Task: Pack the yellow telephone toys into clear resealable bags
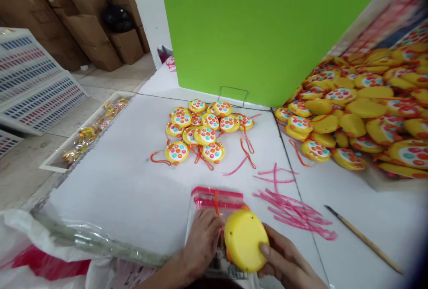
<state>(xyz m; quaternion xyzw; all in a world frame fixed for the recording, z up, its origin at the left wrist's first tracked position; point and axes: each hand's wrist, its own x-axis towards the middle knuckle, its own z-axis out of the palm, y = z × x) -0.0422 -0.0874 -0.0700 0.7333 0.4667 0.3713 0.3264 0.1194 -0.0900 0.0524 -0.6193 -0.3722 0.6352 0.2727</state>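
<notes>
My right hand [284, 255] grips a yellow round toy [246, 241], thumb on its plain back, which faces up. Close by on its left, my left hand [202, 237] has its fingers curled; what they pinch is hidden. An orange cord [216, 202] runs up from beside those fingers. Beneath both hands lies a stack of clear plastic zip bags [192, 215] with pink closure strips, partly covered. Farther up the table, a cluster of similar yellow toys [204, 136] shows white faces with coloured dots and orange cord loops.
A large heap of the same toys [359, 106] fills the right side. A wooden-handled tool [364, 237] with a dark tip lies at the right front. Behind stands a green panel [261, 30] by a wire stand [234, 89]. White crates [36, 79] and cartons [90, 39] are at left.
</notes>
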